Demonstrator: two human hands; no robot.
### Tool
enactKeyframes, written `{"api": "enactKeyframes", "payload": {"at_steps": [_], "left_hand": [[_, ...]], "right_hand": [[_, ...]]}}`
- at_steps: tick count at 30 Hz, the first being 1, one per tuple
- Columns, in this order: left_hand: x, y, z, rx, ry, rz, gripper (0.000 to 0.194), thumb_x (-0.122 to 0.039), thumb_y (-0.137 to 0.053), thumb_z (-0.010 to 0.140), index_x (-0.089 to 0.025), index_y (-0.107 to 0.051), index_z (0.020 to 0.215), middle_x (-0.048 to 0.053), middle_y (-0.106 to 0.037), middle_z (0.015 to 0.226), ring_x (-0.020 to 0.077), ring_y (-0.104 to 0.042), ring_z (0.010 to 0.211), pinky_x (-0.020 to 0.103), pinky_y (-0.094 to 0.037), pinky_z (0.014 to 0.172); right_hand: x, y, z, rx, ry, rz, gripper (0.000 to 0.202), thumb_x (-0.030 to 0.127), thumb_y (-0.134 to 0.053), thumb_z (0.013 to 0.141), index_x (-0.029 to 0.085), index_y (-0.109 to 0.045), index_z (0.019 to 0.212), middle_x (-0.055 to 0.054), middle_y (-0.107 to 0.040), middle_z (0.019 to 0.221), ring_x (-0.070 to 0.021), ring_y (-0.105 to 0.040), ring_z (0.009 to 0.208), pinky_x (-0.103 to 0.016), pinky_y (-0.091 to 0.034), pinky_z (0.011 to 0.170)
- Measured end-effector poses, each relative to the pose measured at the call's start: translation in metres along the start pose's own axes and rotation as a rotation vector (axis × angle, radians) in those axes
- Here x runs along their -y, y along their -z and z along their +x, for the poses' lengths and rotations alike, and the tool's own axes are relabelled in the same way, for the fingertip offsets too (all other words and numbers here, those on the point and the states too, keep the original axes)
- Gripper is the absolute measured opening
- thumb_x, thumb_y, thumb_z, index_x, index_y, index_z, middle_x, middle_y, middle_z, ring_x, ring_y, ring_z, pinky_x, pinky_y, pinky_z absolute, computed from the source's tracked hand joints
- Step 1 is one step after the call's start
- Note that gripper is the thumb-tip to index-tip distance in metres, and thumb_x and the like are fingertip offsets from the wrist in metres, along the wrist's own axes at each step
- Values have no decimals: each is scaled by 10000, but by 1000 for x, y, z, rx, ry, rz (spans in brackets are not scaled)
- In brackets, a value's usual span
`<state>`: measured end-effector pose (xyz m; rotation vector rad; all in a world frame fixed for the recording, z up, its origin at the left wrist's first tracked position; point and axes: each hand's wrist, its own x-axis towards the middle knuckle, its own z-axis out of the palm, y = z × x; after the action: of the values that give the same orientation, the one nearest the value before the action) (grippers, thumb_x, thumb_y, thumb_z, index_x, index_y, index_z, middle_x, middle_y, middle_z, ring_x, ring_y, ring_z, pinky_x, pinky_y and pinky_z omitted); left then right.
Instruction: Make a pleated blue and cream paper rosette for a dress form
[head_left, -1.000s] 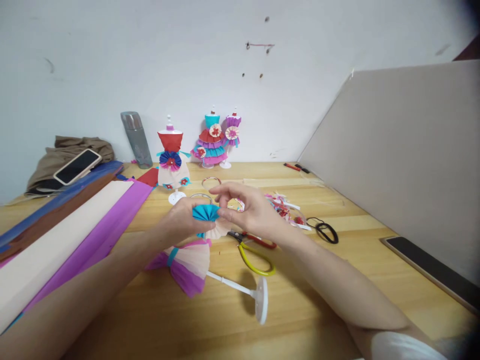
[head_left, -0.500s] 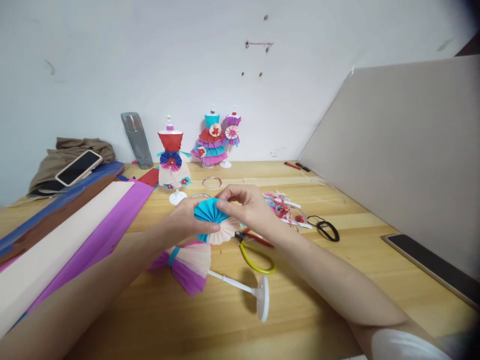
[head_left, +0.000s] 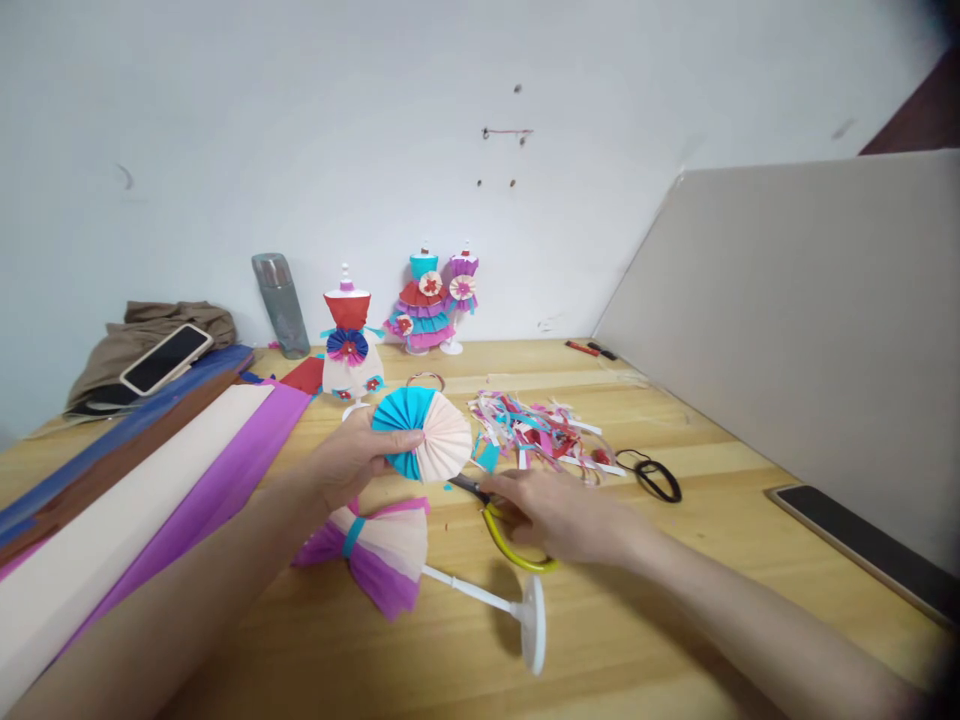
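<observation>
Between its thumb and fingers, my left hand [head_left: 364, 452] pinches a round pleated paper rosette [head_left: 448, 436], half blue and half cream. My right hand [head_left: 551, 512] is down at the scissors [head_left: 517, 556] with yellow handles, its fingers curled over them; how firmly they grip is hidden. Below my left hand a small dress form lies on its side, in a purple and cream paper dress [head_left: 390, 555] with a blue band [head_left: 353, 537]. Its white round base [head_left: 534, 625] points right.
Coloured paper scraps [head_left: 532, 430] and a black hair tie [head_left: 658, 480] lie beyond my right hand. Dressed forms [head_left: 349, 345] and a bottle [head_left: 281, 305] stand near the wall. Paper sheets [head_left: 180, 470] and a phone [head_left: 166, 358] are left, another phone [head_left: 862, 550] right.
My right hand has left the rosette and moved down to the scissors. The rosette now faces the camera in my left hand alone. The view has tilted upward slightly.
</observation>
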<state>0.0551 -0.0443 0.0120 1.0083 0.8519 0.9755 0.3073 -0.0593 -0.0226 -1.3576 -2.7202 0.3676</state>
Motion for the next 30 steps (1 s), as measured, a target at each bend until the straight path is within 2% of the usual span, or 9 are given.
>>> {"api": "enactKeyframes", "payload": {"at_steps": [3, 8, 12, 15, 18, 21, 25, 28, 30], "left_hand": [[1, -2, -2, -26, 26, -27, 476, -295, -929, 492, -132, -762, 906, 91, -774, 884, 244, -718, 869, 336, -565, 805], [0, -7, -3, -33, 24, -88, 483, -285, -920, 507, -128, -750, 931, 96, -776, 944, 270, -717, 946, 363, -554, 877], [-1, -10, -5, -43, -2, -107, 427, -256, -894, 543, -130, -738, 920, 99, -773, 986, 295, -704, 1010, 376, -557, 890], [-1, -10, -6, -48, -30, -132, 416, -242, -868, 580, -141, -730, 959, 101, -767, 1030, 308, -685, 1067, 393, -557, 907], [1, -11, -5, -94, -51, -163, 424, -246, -855, 596, -164, -724, 991, 87, -758, 1080, 299, -664, 1114, 391, -549, 930], [5, -13, -2, -153, -115, -191, 455, -254, -832, 622, -169, -706, 1051, 82, -743, 1129, 285, -643, 1153, 387, -531, 961], [10, -16, -1, -179, -134, -230, 460, -234, -815, 634, -178, -699, 1076, 75, -739, 1135, 275, -639, 1154, 366, -534, 945], [13, -16, -1, -176, -84, -248, 446, -218, -825, 625, -177, -704, 1052, 70, -751, 1082, 271, -663, 1099, 362, -550, 901], [16, -16, -2, -163, -70, -232, 457, -214, -838, 614, -171, -704, 1049, 70, -758, 1042, 260, -680, 1050, 354, -552, 882]], "right_hand": [[2, -12, -1, 66, 4, -82, 388, 131, -451, 853, 194, -618, 1198, -92, -694, 956, -196, -643, 807, -274, -371, 637], [1, -11, 0, 67, -39, -166, 575, 148, -534, 780, 216, -524, 1350, -134, -619, 1127, -236, -630, 892, -297, -393, 686], [0, -15, -1, 30, -18, -187, 514, 144, -504, 790, 208, -543, 1299, -121, -636, 1031, -239, -623, 859, -304, -393, 679], [-2, -12, -2, -60, -54, -131, 451, 114, -505, 763, 182, -561, 1205, -118, -626, 1018, -234, -605, 870, -308, -406, 700], [-10, -4, -1, -217, -108, 152, 340, 138, -491, 814, 179, -539, 1148, -107, -619, 1033, -204, -594, 857, -321, -431, 745], [-22, 1, 3, -341, -132, 659, 352, 286, -565, 843, 200, -496, 1178, -63, -622, 950, -178, -594, 779, -304, -452, 682], [-26, 1, 10, -316, -136, 1237, 578, 360, -774, 667, 227, -489, 1152, 17, -578, 783, -136, -549, 665, -235, -394, 543], [-15, 5, 18, -334, -107, 1449, 497, 365, -816, 615, 231, -505, 980, 116, -406, 558, -57, -288, 438, -199, -237, 423], [-6, 11, 26, -381, -80, 1487, 454, 383, -809, 627, 235, -472, 893, 152, -302, 487, -41, -172, 410, -190, -166, 406]]}}
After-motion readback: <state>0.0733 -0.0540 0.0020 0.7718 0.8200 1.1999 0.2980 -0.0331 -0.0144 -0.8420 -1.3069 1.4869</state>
